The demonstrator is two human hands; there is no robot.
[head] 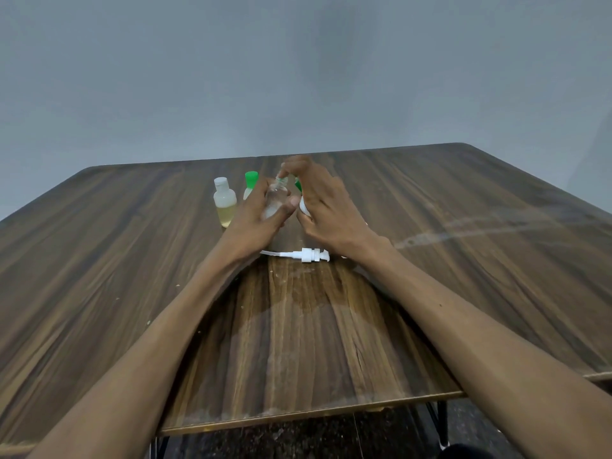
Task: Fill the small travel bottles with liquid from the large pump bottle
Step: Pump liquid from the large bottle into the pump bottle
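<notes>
My left hand (256, 220) grips a small clear travel bottle (276, 200) with its threaded neck uncapped. My right hand (326, 207) is beside it; its fingertips touch the bottle's neck, and a white object (304, 208) and a green cap (298, 184) show behind its palm. Whether it holds them I cannot tell. A white-capped travel bottle (225, 202) with yellowish liquid stands at the left, and a green-capped one (250, 185) stands behind my left hand. The white pump head (308, 255) with its tube lies on the table before my wrists. The large bottle is mostly hidden.
All of it sits on a wooden table (132, 260) with a grey wall behind. The table's near edge (311, 414) lies below my forearms, with dark floor and metal legs under it. A pale streak (480, 226) crosses the right side.
</notes>
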